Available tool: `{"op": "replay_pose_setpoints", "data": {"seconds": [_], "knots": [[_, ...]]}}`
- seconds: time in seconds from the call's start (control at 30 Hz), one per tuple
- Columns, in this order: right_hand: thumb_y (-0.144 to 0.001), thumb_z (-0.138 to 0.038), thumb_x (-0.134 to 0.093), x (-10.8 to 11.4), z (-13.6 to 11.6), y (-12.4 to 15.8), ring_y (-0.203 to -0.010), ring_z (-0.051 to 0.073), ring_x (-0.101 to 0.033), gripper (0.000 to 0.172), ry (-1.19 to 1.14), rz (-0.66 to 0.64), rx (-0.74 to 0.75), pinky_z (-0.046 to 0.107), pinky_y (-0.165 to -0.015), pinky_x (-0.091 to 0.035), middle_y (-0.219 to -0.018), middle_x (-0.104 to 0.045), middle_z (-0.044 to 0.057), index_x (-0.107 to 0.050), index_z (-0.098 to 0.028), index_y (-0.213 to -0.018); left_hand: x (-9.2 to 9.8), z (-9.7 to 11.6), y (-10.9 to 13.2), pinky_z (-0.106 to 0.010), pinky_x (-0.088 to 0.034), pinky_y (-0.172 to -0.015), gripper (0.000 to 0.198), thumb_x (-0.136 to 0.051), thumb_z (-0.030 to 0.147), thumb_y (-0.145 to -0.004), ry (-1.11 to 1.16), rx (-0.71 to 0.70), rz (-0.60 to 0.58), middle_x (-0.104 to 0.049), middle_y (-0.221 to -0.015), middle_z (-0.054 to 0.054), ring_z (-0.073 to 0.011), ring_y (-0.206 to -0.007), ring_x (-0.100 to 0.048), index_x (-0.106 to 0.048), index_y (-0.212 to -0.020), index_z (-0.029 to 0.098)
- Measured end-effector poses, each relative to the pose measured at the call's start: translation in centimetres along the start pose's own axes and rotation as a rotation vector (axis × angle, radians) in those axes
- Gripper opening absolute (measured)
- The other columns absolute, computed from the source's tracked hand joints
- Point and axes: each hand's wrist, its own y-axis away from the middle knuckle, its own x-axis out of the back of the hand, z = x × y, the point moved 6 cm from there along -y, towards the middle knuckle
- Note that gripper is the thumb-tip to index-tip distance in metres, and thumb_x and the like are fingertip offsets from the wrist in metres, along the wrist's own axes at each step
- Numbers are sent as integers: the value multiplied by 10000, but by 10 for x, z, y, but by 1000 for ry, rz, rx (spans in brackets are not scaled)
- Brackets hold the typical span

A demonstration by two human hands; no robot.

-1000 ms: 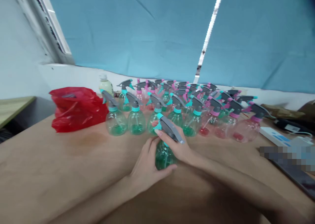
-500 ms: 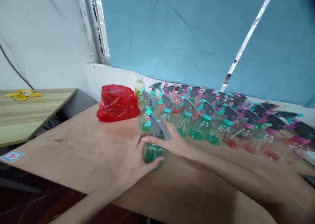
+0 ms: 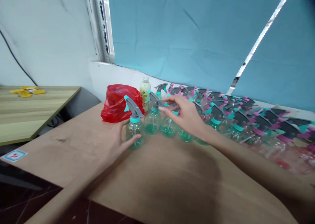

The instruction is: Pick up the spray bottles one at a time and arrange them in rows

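Note:
At the near left end of the bottle rows, my left hand (image 3: 116, 140) is wrapped round the body of a green spray bottle (image 3: 134, 130), thumb in front and the other fingers behind. The bottle stands upright, its grey head and turquoise trigger pointing left. My right hand (image 3: 188, 115) holds nothing; thumb and fingers are apart, beside the grey head of a second green spray bottle (image 3: 152, 120). Whether the fingertips touch that head, I cannot tell. Part of the front row is hidden behind my right hand, where another green spray bottle (image 3: 168, 128) shows below.
Behind the left bottle sit a red plastic bag (image 3: 116, 102) and a pale bottle with a white cap (image 3: 145, 86). Several pink spray bottles (image 3: 292, 158) crowd the right side. The wooden table (image 3: 157, 178) ends at the lower left; a second table (image 3: 22, 115) carries yellow items (image 3: 27, 91).
The green spray bottle in my left hand has moved left and slightly back. My right hand has let go of its head and shifted right and up.

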Motion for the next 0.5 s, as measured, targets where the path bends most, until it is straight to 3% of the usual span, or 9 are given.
{"op": "replay_pose_setpoints", "data": {"seconds": [0.27,0.5], "knots": [[-873,-317,-562,-21,8,-44,-1010,268,-618,319,243,-57,-56,408,-877,-454,-1110,-667,138,-600,-114,-1117,0,-34,-24,-461,-443,-937,578,-568,674,-806,-118,-43,62,-600,-1132,-87,-302,-1063,-577,-567,-1159,216],[-877,-317,-558,-43,14,-66,-925,324,-647,465,402,-163,-172,422,-765,-463,-1003,-695,213,-548,-21,-1235,-5,-60,-38,-463,-440,-935,590,-661,596,-775,-113,10,51,-615,-1124,-90,-313,-1085,-576,-561,-1219,221]]}}
